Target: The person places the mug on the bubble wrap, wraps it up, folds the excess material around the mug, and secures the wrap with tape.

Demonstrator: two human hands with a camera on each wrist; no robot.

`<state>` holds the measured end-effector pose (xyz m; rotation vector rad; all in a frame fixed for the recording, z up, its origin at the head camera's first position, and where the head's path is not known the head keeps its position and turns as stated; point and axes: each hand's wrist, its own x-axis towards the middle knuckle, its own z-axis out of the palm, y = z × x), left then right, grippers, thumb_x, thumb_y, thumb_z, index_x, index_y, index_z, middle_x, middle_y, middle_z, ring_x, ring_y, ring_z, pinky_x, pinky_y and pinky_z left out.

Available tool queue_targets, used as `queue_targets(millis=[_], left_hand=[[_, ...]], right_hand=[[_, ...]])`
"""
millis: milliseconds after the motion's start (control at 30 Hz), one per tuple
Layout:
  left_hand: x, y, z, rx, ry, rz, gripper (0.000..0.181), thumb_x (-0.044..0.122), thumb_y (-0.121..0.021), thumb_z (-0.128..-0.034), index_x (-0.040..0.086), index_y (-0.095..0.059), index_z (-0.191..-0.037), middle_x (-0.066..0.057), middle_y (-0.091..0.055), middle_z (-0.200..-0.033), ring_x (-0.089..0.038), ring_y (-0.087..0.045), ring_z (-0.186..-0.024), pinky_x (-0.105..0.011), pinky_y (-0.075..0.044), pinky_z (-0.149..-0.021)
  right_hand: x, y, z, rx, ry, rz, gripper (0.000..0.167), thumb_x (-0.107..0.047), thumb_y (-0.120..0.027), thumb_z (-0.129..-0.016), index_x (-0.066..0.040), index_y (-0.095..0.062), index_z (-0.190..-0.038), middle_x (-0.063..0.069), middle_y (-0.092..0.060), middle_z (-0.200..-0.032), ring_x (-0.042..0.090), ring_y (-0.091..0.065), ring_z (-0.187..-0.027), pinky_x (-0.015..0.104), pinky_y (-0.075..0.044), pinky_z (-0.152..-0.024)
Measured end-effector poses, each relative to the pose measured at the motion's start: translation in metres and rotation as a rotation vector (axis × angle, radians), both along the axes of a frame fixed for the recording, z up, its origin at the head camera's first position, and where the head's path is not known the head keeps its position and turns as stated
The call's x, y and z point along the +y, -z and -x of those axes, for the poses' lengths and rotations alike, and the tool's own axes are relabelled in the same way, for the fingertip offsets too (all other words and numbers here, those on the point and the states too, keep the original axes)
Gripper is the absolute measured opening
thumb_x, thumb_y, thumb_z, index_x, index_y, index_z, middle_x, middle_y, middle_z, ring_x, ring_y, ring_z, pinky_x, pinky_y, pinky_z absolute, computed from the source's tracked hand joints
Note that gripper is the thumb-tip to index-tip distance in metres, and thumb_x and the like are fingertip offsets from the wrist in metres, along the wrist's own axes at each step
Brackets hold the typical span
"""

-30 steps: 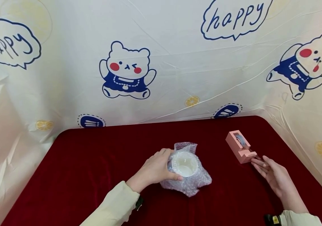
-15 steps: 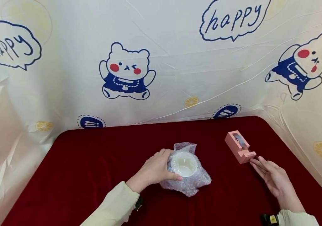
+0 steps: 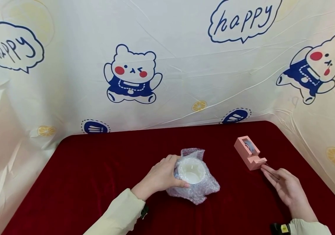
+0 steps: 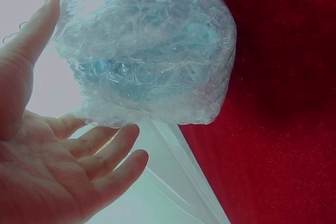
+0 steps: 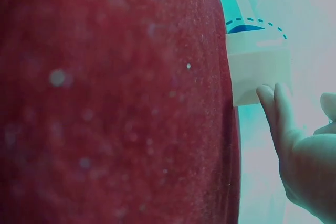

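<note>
A white round vessel (image 3: 191, 172), open at the top like a cup, stands on the table inside loose bubble wrap (image 3: 195, 194). My left hand (image 3: 162, 174) holds its left side, thumb in front and fingers behind. The left wrist view shows the bubble wrap (image 4: 152, 51) between the thumb and fingers of the left hand (image 4: 58, 156). Further right sits a pink tape dispenser (image 3: 248, 155) with a bluish roll in it. My right hand (image 3: 290, 189) reaches its front end with nearly straight fingers. In the right wrist view two fingertips (image 5: 266, 95) touch the dispenser (image 5: 257, 74).
Dark red cloth (image 3: 102, 176) covers the table. A pale curtain (image 3: 179, 65) printed with bears and "happy" bubbles hangs along the back and both sides. The dispenser is near the table's right edge.
The right hand's fingers have shifted slightly at the dispenser's front, and its thumb has drawn back a little. The left hand and the wrapped vessel have stayed still.
</note>
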<state>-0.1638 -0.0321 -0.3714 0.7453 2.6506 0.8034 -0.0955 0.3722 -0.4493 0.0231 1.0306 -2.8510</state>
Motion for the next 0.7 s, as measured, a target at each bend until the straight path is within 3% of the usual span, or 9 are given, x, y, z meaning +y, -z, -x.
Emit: queue_targets(millis=[167, 467, 600, 700], left_hand=[[0.0003, -0.0002, 0.0000, -0.001, 0.002, -0.003, 0.091, 0.050, -0.081, -0.0700, 0.004, -0.043, -0.139, -0.014, -0.050, -0.138, -0.033, -0.050, -0.124, -0.051, -0.046, -0.097], [-0.0002, -0.0015, 0.0006, -0.001, 0.004, -0.005, 0.090, 0.049, -0.081, -0.0701, 0.004, -0.043, -0.138, -0.014, -0.050, -0.137, -0.032, -0.050, -0.124, -0.051, -0.046, -0.096], [-0.0001, -0.0011, 0.0002, -0.004, 0.004, -0.007, 0.091, 0.049, -0.081, -0.0699, 0.004, -0.043, -0.139, -0.014, -0.050, -0.137, -0.033, -0.050, -0.124, -0.051, -0.046, -0.096], [-0.0001, -0.0008, 0.0002, -0.003, 0.004, -0.008, 0.091, 0.049, -0.081, -0.0698, 0.004, -0.043, -0.139, -0.014, -0.050, -0.137, -0.033, -0.050, -0.124, -0.051, -0.046, -0.096]], right_hand=[[-0.0022, -0.0036, -0.0005, -0.029, 0.058, -0.073, 0.051, 0.004, -0.018, -0.101, -0.006, -0.052, -0.064, 0.015, -0.073, -0.103, 0.022, -0.070, -0.100, 0.030, -0.056, -0.086], [0.0005, -0.0005, -0.0031, 0.069, -0.018, -0.004, 0.041, 0.011, -0.011, -0.095, -0.002, -0.035, -0.065, 0.019, -0.070, -0.110, 0.025, -0.068, -0.106, 0.031, -0.054, -0.089], [0.0030, 0.0011, -0.0031, 0.067, -0.042, -0.006, 0.040, 0.012, -0.010, -0.094, -0.003, -0.032, -0.065, 0.018, -0.070, -0.111, 0.025, -0.068, -0.106, 0.031, -0.054, -0.090], [0.0038, 0.0012, -0.0035, 0.029, -0.009, -0.015, 0.046, 0.011, -0.008, -0.095, -0.004, -0.038, -0.063, 0.016, -0.071, -0.109, 0.024, -0.069, -0.104, 0.030, -0.055, -0.088]])
